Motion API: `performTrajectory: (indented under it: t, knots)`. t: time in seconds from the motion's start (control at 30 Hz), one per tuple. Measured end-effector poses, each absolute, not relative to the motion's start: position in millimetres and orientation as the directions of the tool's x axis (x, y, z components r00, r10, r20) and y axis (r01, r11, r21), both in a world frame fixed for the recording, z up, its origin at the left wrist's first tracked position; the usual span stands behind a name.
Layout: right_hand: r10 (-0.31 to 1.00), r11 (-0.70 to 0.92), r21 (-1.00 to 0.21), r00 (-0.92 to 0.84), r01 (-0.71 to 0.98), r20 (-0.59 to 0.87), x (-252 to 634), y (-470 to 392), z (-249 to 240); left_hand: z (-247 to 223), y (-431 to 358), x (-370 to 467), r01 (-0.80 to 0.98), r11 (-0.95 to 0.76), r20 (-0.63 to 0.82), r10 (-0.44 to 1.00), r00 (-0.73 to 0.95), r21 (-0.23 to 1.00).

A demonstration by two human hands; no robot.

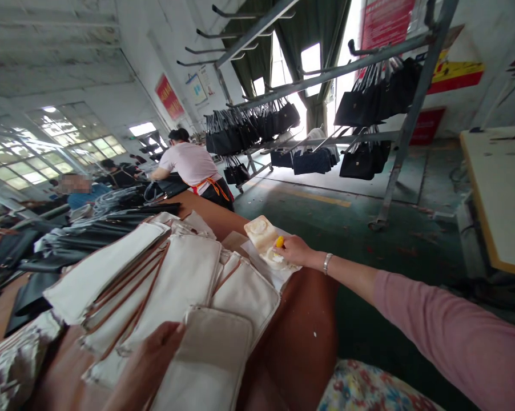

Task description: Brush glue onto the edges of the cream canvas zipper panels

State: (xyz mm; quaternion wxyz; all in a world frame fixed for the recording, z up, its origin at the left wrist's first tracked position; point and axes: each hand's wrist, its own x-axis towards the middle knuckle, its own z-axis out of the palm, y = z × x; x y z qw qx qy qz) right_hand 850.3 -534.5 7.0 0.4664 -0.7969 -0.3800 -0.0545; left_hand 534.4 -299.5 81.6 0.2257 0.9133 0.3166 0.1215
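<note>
My left hand (pixel 161 342) grips the left edge of a small off-white fabric pouch (pixel 217 348), thumb on top, the other fingers mostly hidden. My right hand (pixel 298 251) is closed on a small tool with a yellow handle (pixel 279 242); its working end is not clear. That hand is over a pale tray (pixel 260 228) coated with whitish paste, at the table's far right edge. Under and beside the held pouch lie overlapping off-white fabric panels (pixel 189 265) with brown trim, spread across the brown-covered table (pixel 300 319).
Black bag pieces (pixel 107 234) are piled on the left. A person in a pale top (pixel 191 160) bends over the table farther along. A metal rack (pixel 394 177) hung with black handbags (pixel 232 131) stands beyond. Another table (pixel 501 194) is at the right.
</note>
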Motion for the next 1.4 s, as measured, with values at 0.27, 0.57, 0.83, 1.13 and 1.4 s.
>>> performTrajectory:
  t: [0.27,0.57,0.83,1.13,1.4]
  knots:
    - [0.628,-0.199,-0.639,0.597,0.743,0.499,856.5,-551.5,-0.7,7.4,-305.6,503.0,0.749,-0.64,0.244,0.765,0.597,0.173]
    - [0.705,-0.001,-0.551,0.392,0.835,0.592,831.1,-581.5,-10.5,14.9,-310.8,516.9,0.807,-0.512,0.123,0.857,0.5,0.294]
    - [0.533,0.133,-0.787,0.626,0.602,0.569,786.0,-569.7,19.1,2.6,-333.7,527.8,0.728,-0.612,0.093,0.782,0.617,0.309]
    - [0.58,0.331,-0.938,0.762,0.102,0.288,717.5,-540.8,21.3,-3.2,-363.8,522.4,0.642,-0.648,-0.072,0.679,0.731,0.41]
    - [0.612,0.31,-0.909,0.672,0.28,0.416,682.7,-532.9,26.4,11.0,-388.7,518.0,0.492,-0.541,-0.052,0.635,0.771,0.682]
